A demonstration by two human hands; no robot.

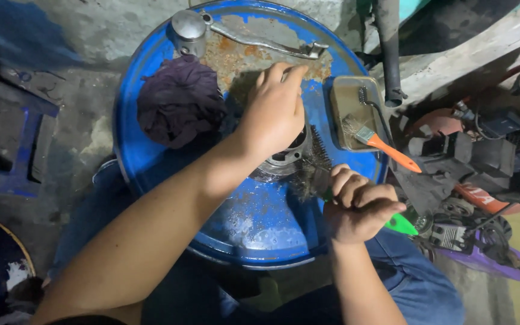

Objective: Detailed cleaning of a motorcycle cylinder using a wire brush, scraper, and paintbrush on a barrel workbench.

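Observation:
My left hand [275,108] rests on top of a round metal engine part [284,157] that sits on the lid of a blue drum [260,222], and it holds the part down. My right hand [359,204] is closed around the green handle [401,224] of a wire brush. Its bristles [314,171] press against the right side of the metal part. The left hand covers most of the part.
A dark purple rag [179,102] lies on the drum's left side. A metal lever with a round cap [212,30] lies at the far rim. A small tray [356,111] holds an orange-handled paintbrush [386,147]. Tools and parts [476,180] are piled at right.

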